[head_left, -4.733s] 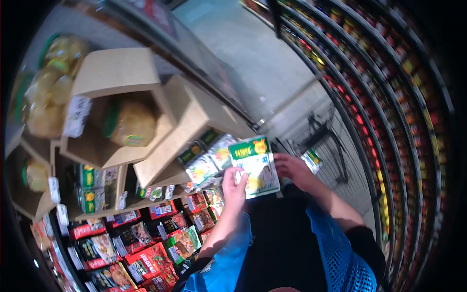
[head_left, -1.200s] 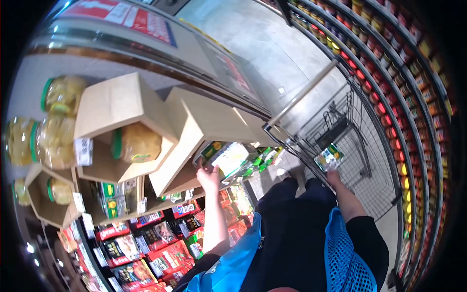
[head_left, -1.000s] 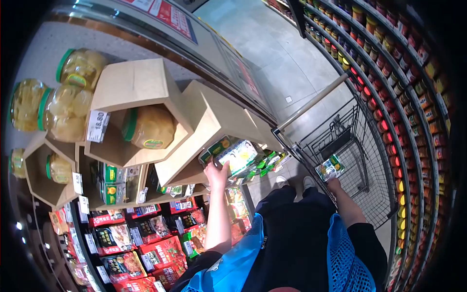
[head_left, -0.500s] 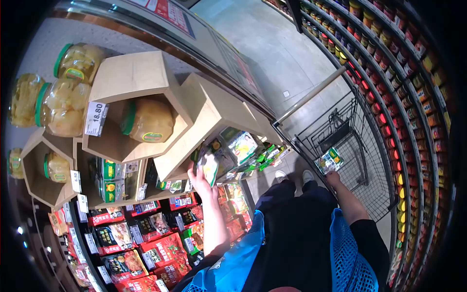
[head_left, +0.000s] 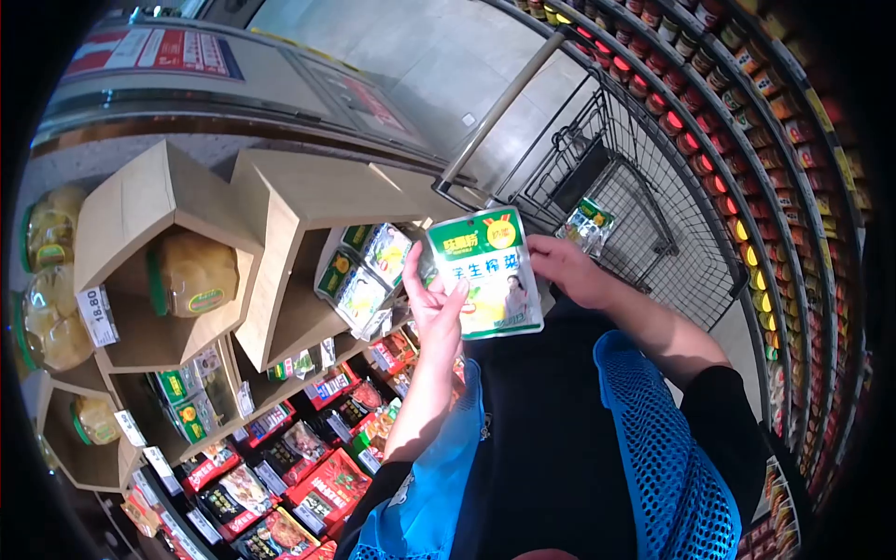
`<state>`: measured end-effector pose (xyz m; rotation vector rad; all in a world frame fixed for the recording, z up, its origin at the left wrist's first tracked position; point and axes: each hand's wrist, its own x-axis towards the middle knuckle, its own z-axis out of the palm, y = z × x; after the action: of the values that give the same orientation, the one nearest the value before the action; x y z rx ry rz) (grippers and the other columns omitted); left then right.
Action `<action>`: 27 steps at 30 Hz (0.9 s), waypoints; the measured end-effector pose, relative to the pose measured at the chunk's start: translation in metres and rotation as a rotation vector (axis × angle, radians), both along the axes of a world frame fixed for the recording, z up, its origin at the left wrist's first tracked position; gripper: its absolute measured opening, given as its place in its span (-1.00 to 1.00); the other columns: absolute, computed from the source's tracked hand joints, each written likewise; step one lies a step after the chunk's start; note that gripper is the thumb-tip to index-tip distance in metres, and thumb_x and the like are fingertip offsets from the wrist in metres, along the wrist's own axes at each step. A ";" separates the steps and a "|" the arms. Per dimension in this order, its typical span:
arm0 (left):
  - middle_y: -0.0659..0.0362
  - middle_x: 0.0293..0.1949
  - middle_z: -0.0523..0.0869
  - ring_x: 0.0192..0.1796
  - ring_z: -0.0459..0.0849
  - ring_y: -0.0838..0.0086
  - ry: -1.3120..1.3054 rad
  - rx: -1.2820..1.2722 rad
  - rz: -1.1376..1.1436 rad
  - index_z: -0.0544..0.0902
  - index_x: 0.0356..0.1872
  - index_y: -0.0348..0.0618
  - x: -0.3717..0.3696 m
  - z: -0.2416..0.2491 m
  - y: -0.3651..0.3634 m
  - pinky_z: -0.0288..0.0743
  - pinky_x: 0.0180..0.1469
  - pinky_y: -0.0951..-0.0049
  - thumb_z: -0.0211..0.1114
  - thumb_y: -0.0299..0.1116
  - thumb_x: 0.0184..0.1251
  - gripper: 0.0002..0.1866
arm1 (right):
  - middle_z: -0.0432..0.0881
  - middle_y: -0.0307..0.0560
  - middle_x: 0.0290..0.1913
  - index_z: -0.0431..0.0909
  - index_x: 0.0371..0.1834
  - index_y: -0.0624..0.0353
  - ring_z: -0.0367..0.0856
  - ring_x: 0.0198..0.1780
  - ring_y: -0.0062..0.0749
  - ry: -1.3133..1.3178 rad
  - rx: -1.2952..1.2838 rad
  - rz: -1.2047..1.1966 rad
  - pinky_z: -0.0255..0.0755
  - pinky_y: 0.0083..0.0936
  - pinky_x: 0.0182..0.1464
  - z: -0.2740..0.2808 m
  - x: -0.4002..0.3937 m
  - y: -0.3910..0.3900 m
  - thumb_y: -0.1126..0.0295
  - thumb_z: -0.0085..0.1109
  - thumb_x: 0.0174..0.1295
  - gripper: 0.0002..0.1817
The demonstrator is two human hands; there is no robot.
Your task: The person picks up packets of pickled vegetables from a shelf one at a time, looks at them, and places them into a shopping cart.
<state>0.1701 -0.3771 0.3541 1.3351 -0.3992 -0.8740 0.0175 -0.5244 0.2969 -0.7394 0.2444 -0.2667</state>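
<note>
A green-and-white pouch of pickled mustard [head_left: 487, 297] is held upright in front of my chest, its printed front facing me. My left hand [head_left: 437, 303] grips its left side, thumb across the front and fingers behind. At the upper right edge, my right hand [head_left: 567, 271] has its fingers curled against the pouch. A similar green-and-white pouch [head_left: 588, 224] lies in the wire shopping cart [head_left: 653, 238], beyond my right hand. To the left, several more pouches [head_left: 359, 294] stand in an open wooden hexagonal shelf box [head_left: 280, 215].
Large green-lidded jars [head_left: 198, 271] sit in and beside the wooden boxes at left. Red and black food packets [head_left: 327, 485] fill the lower shelf. Curved shelves of jars [head_left: 737, 224] line the right side. Grey floor [head_left: 411, 47] shows at the top.
My left hand has come away from the shelf box with a pouch, now before my chest. My right hand has left the pouch in the cart and moved to this one. The view has shifted.
</note>
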 end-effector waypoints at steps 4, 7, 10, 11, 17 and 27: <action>-0.01 0.06 0.67 -0.08 0.72 0.45 -0.153 0.090 -0.084 0.02 0.49 -0.05 -0.007 0.003 -0.016 0.64 -0.12 0.47 0.20 -0.59 0.37 -0.25 | 0.66 -0.21 -0.17 0.52 0.08 0.29 0.59 -0.16 -0.64 0.134 -0.037 -0.160 0.48 -0.64 -0.09 -0.017 -0.006 -0.008 0.45 0.07 0.35 -0.73; 0.00 -0.05 0.71 -0.25 0.72 0.49 -0.510 0.181 -0.026 0.25 0.38 -0.20 0.015 -0.003 0.005 0.62 -0.15 0.49 0.15 -0.52 0.44 -0.48 | 0.67 -0.16 -0.18 0.54 0.03 0.32 0.63 -0.22 -0.57 0.187 0.221 -0.392 0.52 -0.62 -0.12 -0.070 -0.026 -0.024 0.52 0.11 0.24 -0.72; 0.06 -0.18 0.71 -0.27 0.67 0.53 -0.708 0.216 0.255 0.36 0.24 -0.25 0.050 -0.001 0.029 0.56 -0.13 0.55 0.05 -0.48 0.51 -0.67 | 0.67 -0.09 -0.20 0.56 -0.07 0.32 0.64 -0.26 -0.46 0.520 0.205 -0.849 0.51 -0.50 -0.24 -0.169 -0.062 -0.040 0.53 0.08 0.19 -0.75; 0.05 -0.14 0.70 -0.21 0.65 0.54 -0.780 0.197 0.312 0.35 0.23 -0.25 0.067 -0.006 0.038 0.55 -0.11 0.56 0.04 -0.49 0.51 -0.68 | 0.67 -0.05 -0.25 0.57 -0.12 0.31 0.63 -0.27 -0.47 0.747 0.125 -1.028 0.48 -0.46 -0.28 -0.202 -0.071 -0.041 0.51 0.09 0.20 -0.79; -0.10 0.30 0.41 0.32 0.41 0.28 -0.693 0.707 0.197 0.19 0.39 -0.36 0.147 -0.044 0.097 0.28 0.35 0.32 0.21 -0.34 0.46 -0.40 | 0.71 0.19 -0.21 0.60 -0.07 0.33 0.69 -0.11 0.02 1.582 -0.248 -0.670 0.51 -0.22 -0.05 -0.341 -0.128 -0.033 0.45 0.15 0.10 -0.68; -0.10 0.51 0.12 0.53 0.13 0.24 -0.561 0.800 -0.042 0.06 0.49 -0.33 0.148 -0.047 0.098 0.02 0.50 0.33 0.19 -0.29 0.47 -0.29 | 0.59 0.06 -0.39 0.54 -0.12 0.22 0.58 -0.47 -0.27 1.389 0.086 -0.503 0.32 -0.27 -0.58 -0.445 -0.068 -0.007 0.41 0.03 0.22 -0.79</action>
<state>0.3185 -0.2790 0.3071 2.3373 -0.5334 -0.6990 -0.0507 -0.5310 -0.1483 -0.6629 1.7605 -0.1717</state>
